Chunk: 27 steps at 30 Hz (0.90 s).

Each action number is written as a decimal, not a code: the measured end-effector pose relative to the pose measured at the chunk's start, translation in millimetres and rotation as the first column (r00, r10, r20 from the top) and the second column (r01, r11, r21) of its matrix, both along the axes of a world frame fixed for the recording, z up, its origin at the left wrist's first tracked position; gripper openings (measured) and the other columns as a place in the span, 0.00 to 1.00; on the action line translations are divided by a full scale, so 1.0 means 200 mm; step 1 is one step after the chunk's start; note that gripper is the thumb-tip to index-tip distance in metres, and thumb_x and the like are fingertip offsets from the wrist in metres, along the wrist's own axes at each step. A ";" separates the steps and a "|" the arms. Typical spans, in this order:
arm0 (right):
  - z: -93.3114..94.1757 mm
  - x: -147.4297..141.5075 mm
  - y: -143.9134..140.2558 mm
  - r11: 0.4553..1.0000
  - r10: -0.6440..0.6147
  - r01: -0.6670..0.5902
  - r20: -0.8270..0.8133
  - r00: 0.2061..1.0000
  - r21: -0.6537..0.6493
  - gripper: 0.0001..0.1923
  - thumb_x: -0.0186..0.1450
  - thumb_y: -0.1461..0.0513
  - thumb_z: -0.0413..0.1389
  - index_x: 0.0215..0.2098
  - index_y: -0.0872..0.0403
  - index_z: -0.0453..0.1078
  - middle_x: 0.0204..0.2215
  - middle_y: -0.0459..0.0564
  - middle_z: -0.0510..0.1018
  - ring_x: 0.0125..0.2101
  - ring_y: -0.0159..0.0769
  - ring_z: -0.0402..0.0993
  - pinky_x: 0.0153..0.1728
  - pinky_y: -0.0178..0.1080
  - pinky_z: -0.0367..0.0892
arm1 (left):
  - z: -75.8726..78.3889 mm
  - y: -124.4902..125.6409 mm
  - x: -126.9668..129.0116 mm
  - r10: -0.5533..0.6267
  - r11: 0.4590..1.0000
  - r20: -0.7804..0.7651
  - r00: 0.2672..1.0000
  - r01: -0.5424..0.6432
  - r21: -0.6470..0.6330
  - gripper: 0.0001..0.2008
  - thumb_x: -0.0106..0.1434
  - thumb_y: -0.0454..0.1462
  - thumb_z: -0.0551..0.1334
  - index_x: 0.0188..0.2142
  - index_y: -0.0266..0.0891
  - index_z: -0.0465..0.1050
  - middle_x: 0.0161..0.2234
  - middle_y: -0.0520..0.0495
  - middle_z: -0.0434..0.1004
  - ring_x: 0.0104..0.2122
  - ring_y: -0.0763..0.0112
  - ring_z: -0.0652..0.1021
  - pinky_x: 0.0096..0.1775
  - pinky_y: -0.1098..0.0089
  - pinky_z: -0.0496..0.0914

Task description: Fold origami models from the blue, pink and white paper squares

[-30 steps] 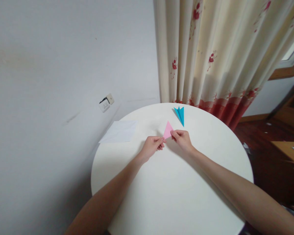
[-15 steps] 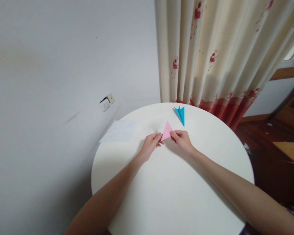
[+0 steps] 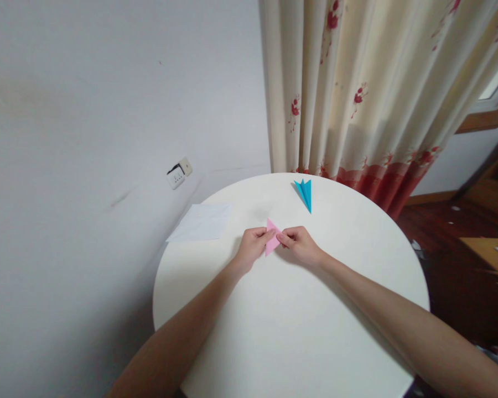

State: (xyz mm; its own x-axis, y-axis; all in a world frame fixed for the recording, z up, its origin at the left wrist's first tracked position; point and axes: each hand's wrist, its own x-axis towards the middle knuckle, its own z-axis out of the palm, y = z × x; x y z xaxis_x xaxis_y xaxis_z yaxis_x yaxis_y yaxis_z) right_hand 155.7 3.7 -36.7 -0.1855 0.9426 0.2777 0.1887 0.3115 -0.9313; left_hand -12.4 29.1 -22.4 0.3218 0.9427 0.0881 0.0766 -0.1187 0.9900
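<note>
A small pink piece of folded paper [image 3: 269, 247], triangular in outline, is held between my two hands over the white table. My left hand [image 3: 253, 246] pinches its left side, with the thumb on top. At the right corner, the thumb and fingers of my right hand [image 3: 299, 242] grip the same paper. One point of the triangle juts away from me and another juts toward me. Beyond my right hand lies a blue folded paper plane [image 3: 305, 194], its sharp tip pointing toward me.
White sheets of paper [image 3: 201, 222] lie at the left edge of the round white table [image 3: 299, 331]. A wall with a socket [image 3: 176, 178] stands to the left. Behind the table hangs a flowered curtain [image 3: 336, 110]. A wooden surface [image 3: 487, 254] is at the right.
The pink paper has turned, so its point that faced away now sits further left and a corner faces right. Both hands have shifted their grip, and my left thumb now lies over the paper.
</note>
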 end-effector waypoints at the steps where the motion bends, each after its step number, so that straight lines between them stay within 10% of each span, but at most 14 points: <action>1: 0.01 0.00 -0.01 0.999 0.035 -0.035 -0.001 0.999 -0.013 0.25 0.63 0.47 0.53 0.17 0.55 0.62 0.16 0.41 0.58 0.20 0.27 0.50 0.22 0.34 0.46 | 0.00 0.00 0.00 0.001 1.000 0.026 1.000 -0.001 -0.013 0.20 0.55 0.52 0.66 0.25 0.36 0.77 0.24 0.47 0.74 0.27 0.69 0.72 0.30 0.70 0.65; 15: 0.03 0.01 -0.01 0.989 0.116 -0.119 -0.046 0.992 -0.091 0.26 0.60 0.45 0.55 0.16 0.54 0.61 0.14 0.40 0.57 0.18 0.26 0.48 0.21 0.35 0.43 | 0.00 0.06 -0.05 0.211 0.977 0.253 0.944 -0.203 -0.060 0.21 0.56 0.51 0.65 0.34 0.33 0.80 0.29 0.45 0.76 0.28 0.72 0.74 0.30 0.72 0.65; 22: -0.01 0.04 0.05 0.989 -0.140 0.134 -0.110 0.984 -0.059 0.25 0.60 0.46 0.55 0.17 0.55 0.65 0.15 0.42 0.63 0.18 0.27 0.53 0.21 0.35 0.47 | 0.01 0.01 -0.03 -0.092 0.995 0.098 0.991 0.095 -0.028 0.22 0.60 0.52 0.62 0.32 0.34 0.78 0.29 0.45 0.76 0.28 0.72 0.72 0.30 0.71 0.64; 27: -0.01 0.04 0.05 0.989 -0.144 0.141 -0.097 0.985 -0.042 0.24 0.61 0.46 0.54 0.17 0.55 0.66 0.14 0.42 0.63 0.18 0.27 0.53 0.21 0.35 0.47 | -0.02 0.00 0.00 -0.097 0.995 -0.035 0.995 0.097 -0.002 0.23 0.59 0.54 0.62 0.27 0.34 0.76 0.24 0.47 0.74 0.25 0.72 0.70 0.29 0.71 0.61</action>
